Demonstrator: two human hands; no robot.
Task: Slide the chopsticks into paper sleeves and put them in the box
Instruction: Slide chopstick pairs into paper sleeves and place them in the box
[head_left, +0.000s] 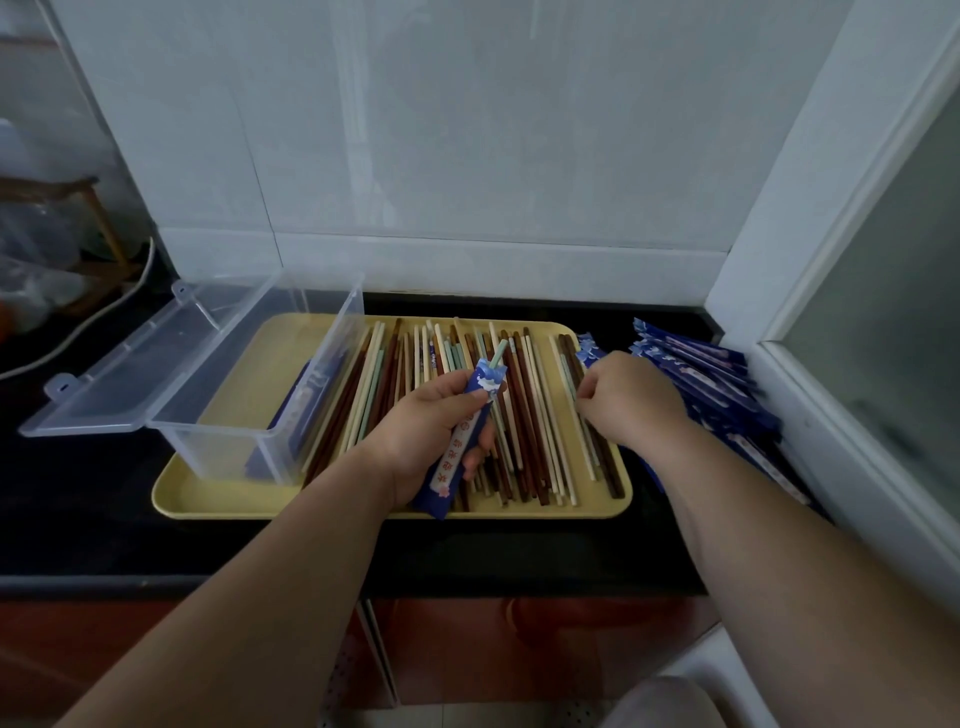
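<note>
- Our left hand (434, 428) is curled round a blue paper sleeve (458, 451), thumb across its upper part. We hold it above the near middle of the tray, tilted, with its lower end toward us.
- A pale green chopstick tip (498, 354) pokes out of the sleeve's far, open end.
- Our right hand (631, 400) sits over the right side of the tray, knuckles up and fingers curled under. The fingertips are down among the sticks there, and we cannot tell whether they grip anything.
- Under both hands lies a yellow tray (363, 512) on a black counter (78, 493).
- Loose chopsticks (527, 421) cover the middle and right of the tray, lying roughly front to back. They are brown, cream and pale green.
- On the left of the tray stands a clear plastic box (228, 441). Its hinged lid (130, 374) is thrown open to the left, over the counter.
- Inside the box, against its right wall, we make out a few filled sleeves (296, 410) in blue.
- Just right of the tray, touching our right hand's far side, is a heap of blue sleeves (717, 384) on the counter. It runs along a white window frame (779, 208).
- Beyond everything rises a white tiled wall (415, 156).
</note>
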